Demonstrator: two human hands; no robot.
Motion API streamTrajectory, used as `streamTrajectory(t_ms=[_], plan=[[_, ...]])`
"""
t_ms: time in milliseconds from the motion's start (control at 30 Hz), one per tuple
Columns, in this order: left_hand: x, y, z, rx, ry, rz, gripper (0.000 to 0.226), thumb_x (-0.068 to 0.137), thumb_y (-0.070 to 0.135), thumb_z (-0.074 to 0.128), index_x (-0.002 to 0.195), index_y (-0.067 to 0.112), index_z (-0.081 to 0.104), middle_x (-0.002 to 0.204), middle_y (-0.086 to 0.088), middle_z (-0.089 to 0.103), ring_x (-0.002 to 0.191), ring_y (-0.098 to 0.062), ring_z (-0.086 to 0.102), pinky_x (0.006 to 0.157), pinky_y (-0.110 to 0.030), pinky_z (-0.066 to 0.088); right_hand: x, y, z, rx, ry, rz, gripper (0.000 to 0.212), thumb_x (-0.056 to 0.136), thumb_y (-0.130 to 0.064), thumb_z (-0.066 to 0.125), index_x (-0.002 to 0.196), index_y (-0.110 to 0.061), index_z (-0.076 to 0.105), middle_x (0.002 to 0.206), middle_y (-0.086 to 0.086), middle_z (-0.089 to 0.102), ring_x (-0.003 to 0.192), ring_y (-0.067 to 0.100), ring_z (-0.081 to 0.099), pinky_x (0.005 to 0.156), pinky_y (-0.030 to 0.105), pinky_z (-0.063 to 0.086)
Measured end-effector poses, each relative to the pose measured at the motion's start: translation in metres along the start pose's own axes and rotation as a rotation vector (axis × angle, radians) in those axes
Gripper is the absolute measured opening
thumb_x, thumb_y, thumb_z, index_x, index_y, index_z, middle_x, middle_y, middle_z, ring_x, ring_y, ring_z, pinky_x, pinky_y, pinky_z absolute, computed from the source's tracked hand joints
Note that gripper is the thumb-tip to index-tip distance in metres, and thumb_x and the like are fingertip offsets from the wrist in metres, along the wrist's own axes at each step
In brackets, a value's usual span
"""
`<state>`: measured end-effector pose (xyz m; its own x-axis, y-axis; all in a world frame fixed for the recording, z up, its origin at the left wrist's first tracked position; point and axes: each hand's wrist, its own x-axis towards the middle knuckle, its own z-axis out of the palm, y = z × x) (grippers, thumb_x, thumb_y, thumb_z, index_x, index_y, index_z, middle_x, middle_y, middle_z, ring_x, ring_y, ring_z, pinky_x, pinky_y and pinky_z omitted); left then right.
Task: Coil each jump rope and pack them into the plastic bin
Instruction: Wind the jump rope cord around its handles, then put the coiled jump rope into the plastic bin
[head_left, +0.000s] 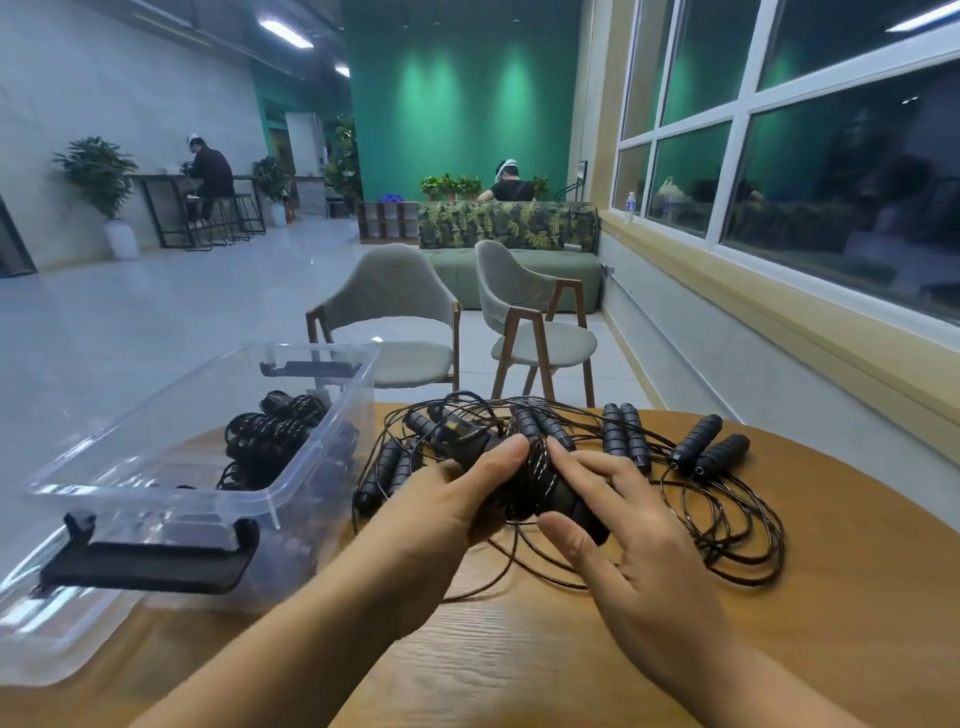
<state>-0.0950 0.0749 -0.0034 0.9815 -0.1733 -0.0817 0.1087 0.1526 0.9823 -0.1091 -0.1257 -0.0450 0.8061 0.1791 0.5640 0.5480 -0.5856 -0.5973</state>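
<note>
So, near the middle of the round wooden table (519, 649), a coiled jump rope (540, 483) sits between both hands: two thick black handles laid side by side, with thin, glossy dark cord wound tightly round them. The left hand (447, 509) grips this bundle from the left, fingers curled beneath and thumb pressed on top. The right hand (639, 530) rests on its right end with fingers spread and fairly straight, thumb against the near end of a handle, not clasping it. Behind and to the right lie loose jump ropes (701, 452), ribbed black handles in pairs and cord in tangled loops across the wood. The plastic bin (332, 374) stands on the left, clear with black clip handles, and holds packed ropes (270, 441) at its far end. One handle just beyond the left hand bears a small yellowish tag (452, 426), its print too small to read
</note>
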Motion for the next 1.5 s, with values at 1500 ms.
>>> streamTrajectory(t_ms=[1500], plan=[[0.047, 0.082, -0.285, 0.383, 0.248, -0.521, 0.039, 0.103, 0.050, 0.050, 0.092, 0.012, 0.054, 0.063, -0.006, 0.059, 0.055, -0.021, 0.063, 0.068, -0.030, 0.045, 0.245, -0.128, 0.222, -0.453, -1.049, -0.295, 0.045, 0.088, -0.043, 0.085, 0.113, -0.013, 0.064, 0.105, 0.006, 0.070, 0.084, 0.017, 0.060, 0.073, 0.031, 0.050]])
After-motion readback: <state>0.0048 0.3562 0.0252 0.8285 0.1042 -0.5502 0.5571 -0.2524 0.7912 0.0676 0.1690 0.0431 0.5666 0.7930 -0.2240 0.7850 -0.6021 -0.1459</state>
